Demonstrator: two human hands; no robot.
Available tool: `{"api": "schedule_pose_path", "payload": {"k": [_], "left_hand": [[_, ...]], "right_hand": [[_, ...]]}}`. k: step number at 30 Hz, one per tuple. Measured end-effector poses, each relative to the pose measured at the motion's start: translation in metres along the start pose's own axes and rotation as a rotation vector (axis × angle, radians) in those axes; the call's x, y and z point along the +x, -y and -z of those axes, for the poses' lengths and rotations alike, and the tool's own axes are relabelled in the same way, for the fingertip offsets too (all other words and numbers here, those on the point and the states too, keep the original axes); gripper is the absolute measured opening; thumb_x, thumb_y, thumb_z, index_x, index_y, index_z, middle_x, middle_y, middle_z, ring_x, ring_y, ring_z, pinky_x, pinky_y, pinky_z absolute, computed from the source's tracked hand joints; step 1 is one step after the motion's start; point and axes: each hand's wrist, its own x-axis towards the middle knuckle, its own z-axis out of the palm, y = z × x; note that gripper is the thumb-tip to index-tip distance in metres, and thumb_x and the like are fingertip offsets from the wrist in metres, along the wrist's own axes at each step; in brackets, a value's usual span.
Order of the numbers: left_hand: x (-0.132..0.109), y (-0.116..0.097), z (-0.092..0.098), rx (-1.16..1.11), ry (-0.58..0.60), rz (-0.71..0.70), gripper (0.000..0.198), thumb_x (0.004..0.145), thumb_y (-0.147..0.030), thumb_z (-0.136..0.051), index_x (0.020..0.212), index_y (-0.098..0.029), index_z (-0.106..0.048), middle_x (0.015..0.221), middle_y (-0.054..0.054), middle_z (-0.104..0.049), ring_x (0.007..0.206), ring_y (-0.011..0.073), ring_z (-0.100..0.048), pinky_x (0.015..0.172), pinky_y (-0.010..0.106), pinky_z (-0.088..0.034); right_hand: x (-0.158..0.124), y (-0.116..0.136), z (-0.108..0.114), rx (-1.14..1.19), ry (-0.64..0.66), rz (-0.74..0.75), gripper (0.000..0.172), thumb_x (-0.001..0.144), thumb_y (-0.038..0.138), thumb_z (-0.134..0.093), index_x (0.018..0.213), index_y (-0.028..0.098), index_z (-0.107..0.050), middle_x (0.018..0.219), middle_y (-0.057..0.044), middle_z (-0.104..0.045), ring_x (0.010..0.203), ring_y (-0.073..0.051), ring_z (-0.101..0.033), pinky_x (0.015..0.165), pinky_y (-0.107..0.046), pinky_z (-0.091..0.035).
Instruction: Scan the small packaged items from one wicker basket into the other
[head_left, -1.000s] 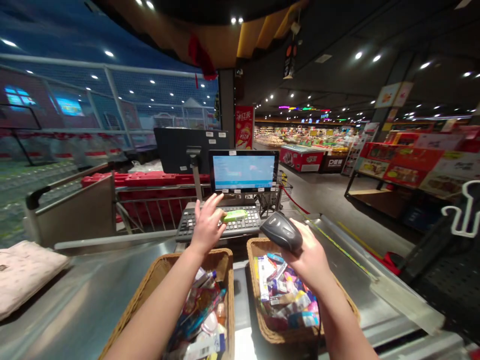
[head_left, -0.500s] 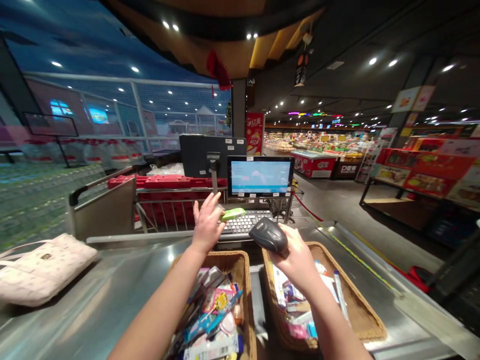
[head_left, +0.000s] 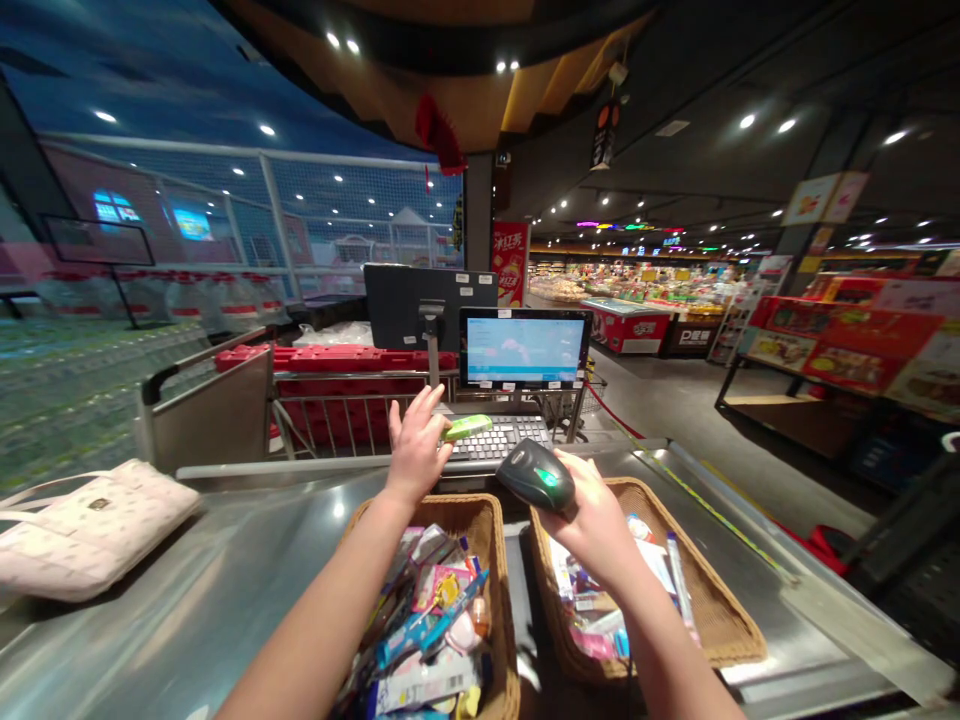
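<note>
My left hand (head_left: 418, 450) grips one end of a slim bright green item (head_left: 471, 427) with thumb and a finger; its kind is too small to make out. It hovers over a keyboard (head_left: 504, 438). My right hand (head_left: 598, 518) is wrapped around a black barcode scanner (head_left: 527, 472), whose head points left towards the green item. A green light glows on the scanner's top. Below my left forearm is a wicker basket (head_left: 495, 560) of mixed small packaged goods. Another wicker basket (head_left: 724, 610), partly hidden by my right forearm, holds more small packages.
A lit monitor (head_left: 523, 347) stands behind the keyboard, with a second dark screen (head_left: 409, 305) to its left. On the metal counter (head_left: 255, 560) a cream handbag (head_left: 105, 530) lies at the left. Red crates (head_left: 345, 405) and a metal cart rail sit beyond the counter.
The scanner's green light has come on. Both hands keep nearly the same pose, and the view has shifted slightly.
</note>
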Motion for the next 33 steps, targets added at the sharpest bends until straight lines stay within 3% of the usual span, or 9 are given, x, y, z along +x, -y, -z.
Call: {"api": "schedule_pose_path", "payload": {"k": [13,21,33], "left_hand": [[-0.027,0.009,0.005,0.014,0.045,0.043,0.014,0.074,-0.012,-0.055,0.084,-0.022,-0.056,0.149,0.008,-0.044,0.141,0.0272,-0.034,0.117,0.061,-0.008],[-0.074,0.017,0.006,0.012,0.127,0.141,0.016,0.073,-0.011,-0.055,0.084,-0.022,-0.056,0.148,0.009,-0.046,0.140,0.0282,-0.035,0.116,0.063,-0.010],[-0.150,0.029,0.006,0.000,0.313,0.213,0.009,0.077,-0.015,-0.059,0.084,-0.022,-0.061,0.146,0.010,-0.048,0.139,0.0307,-0.037,0.114,0.067,-0.014]], "right_hand": [[-0.009,0.002,-0.005,0.003,0.073,-0.022,0.036,0.073,0.023,-0.059,0.108,0.021,-0.068,0.122,-0.012,-0.065,0.126,-0.034,-0.051,0.109,-0.060,-0.030],[-0.012,0.010,-0.022,0.042,0.127,-0.025,0.030,0.073,0.024,-0.059,0.102,0.022,-0.068,0.119,-0.012,-0.066,0.126,-0.036,-0.051,0.109,-0.063,-0.029],[-0.015,0.025,-0.047,0.101,0.168,0.044,0.025,0.070,0.017,-0.062,0.094,0.021,-0.069,0.115,-0.010,-0.068,0.122,-0.031,-0.054,0.104,-0.051,-0.041]]}}
